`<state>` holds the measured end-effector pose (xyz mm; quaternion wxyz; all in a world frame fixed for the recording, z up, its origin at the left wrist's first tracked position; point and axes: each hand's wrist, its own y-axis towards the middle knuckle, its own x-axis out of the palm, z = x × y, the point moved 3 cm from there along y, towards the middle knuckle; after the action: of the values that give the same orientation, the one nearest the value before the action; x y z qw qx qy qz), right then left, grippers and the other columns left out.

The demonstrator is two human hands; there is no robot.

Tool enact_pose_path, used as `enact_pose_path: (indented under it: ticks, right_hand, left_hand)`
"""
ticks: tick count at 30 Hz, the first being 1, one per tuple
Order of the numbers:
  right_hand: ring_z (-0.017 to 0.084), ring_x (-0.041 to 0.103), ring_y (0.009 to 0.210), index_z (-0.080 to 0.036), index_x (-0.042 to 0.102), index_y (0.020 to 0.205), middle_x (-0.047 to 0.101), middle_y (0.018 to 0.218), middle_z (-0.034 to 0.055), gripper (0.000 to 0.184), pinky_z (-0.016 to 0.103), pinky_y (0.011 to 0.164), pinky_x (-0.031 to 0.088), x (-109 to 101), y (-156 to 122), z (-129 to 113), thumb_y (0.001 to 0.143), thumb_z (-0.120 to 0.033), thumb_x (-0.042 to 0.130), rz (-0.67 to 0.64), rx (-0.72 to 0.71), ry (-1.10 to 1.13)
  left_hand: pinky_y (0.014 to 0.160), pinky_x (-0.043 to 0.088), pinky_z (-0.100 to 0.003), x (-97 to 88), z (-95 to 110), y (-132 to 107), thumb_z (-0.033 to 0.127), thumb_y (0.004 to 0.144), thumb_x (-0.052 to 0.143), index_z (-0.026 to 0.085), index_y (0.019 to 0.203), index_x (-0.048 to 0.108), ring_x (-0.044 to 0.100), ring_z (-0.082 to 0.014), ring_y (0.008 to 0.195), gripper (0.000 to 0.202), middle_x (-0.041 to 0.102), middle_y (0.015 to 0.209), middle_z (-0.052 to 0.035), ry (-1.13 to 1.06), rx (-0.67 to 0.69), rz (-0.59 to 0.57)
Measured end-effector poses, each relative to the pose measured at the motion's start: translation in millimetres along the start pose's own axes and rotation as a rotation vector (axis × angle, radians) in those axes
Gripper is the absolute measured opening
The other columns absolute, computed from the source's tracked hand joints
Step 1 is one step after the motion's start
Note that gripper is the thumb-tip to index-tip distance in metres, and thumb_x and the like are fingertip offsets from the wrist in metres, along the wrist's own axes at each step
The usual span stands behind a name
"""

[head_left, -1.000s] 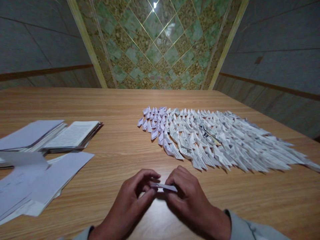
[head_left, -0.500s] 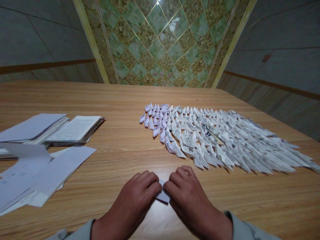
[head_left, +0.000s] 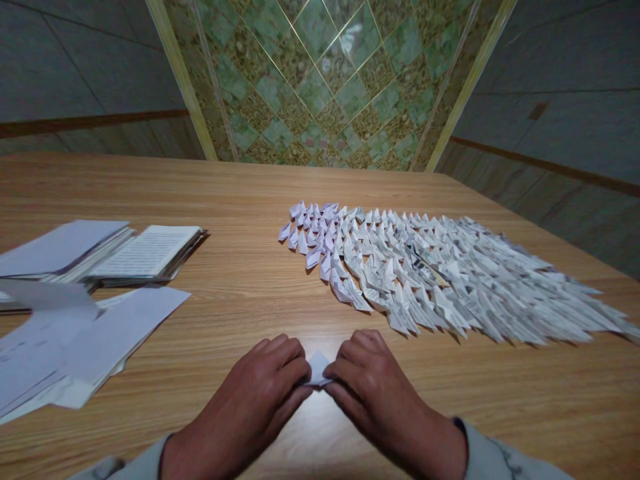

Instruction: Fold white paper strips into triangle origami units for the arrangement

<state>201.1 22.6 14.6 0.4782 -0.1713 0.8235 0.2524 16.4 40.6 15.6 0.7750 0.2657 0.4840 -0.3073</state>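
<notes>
Several loose white sheets (head_left: 95, 340) lie fanned at the far left of the table (head_left: 240, 280), with a stack of printed pages (head_left: 145, 253) just behind them. Moving right, the left hand (head_left: 260, 393) rests low on the wood at the near edge, fingers curled and pressed down on the left side of a small folded paper piece (head_left: 317, 368). The piece sits on the table between the two hands, only a white peak of it showing; the rest is hidden under the fingers. The right hand (head_left: 373, 387) mirrors the left, fingertips pinching and pressing the right side of the same piece.

Judgement on handling: thin paper, very light, limp until creased, easily torn or crushed. Best held at the folded edges and corners with fingertips, flat against the wood.

Further right, well apart from the hands, a large spread of small folded paper units (head_left: 440, 273) covers the table in overlapping rows, the leftmost few paler.

Surface: smooth wood-grain laminate, level, matte. Room: dim; grey panelled walls at both sides, and a green diamond-patterned tiled panel (head_left: 320, 80) with gold lines and glare behind the table.
</notes>
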Motion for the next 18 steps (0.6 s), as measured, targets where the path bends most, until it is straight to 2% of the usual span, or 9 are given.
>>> enact_pose_path:
  ticks: [6,12,18]
  right_hand:
    - [0.02,0.051,0.085,-0.018,0.064,0.084,0.063,0.083,0.0018,0.011,0.035,0.083,0.032,-0.6,0.1,1.3,0.094,-0.015,0.066,0.0,0.063,0.038]
    - [0.019,0.051,0.088,-0.018,0.063,0.086,0.062,0.085,0.0004,0.01,0.035,0.085,0.032,-3.2,0.6,3.1,0.093,-0.013,0.068,-0.029,0.114,0.093]
    - [0.019,0.052,0.088,-0.019,0.062,0.084,0.061,0.084,-0.0006,0.012,0.035,0.087,0.031,-5.6,0.8,2.9,0.093,-0.012,0.067,-0.037,0.158,0.142]
  left_hand:
    - [0.073,0.042,-0.034,2.4,-8.6,3.1,0.026,0.104,0.049,0.019,0.087,0.063,0.056,-0.0233,0.081,0.023,0.063,0.087,-0.0058,-0.063,-0.033,0.017]
    - [0.074,0.042,-0.034,-1.1,-10.5,4.6,0.03,0.1,0.057,0.02,0.096,0.064,0.057,-0.0243,0.085,0.013,0.064,0.093,-0.0063,-0.058,0.017,-0.014]
    - [0.074,0.042,-0.032,-1.4,-13.7,6.5,0.025,0.104,0.046,0.02,0.088,0.063,0.056,-0.0213,0.082,0.024,0.063,0.088,-0.0043,-0.123,-0.014,0.032]
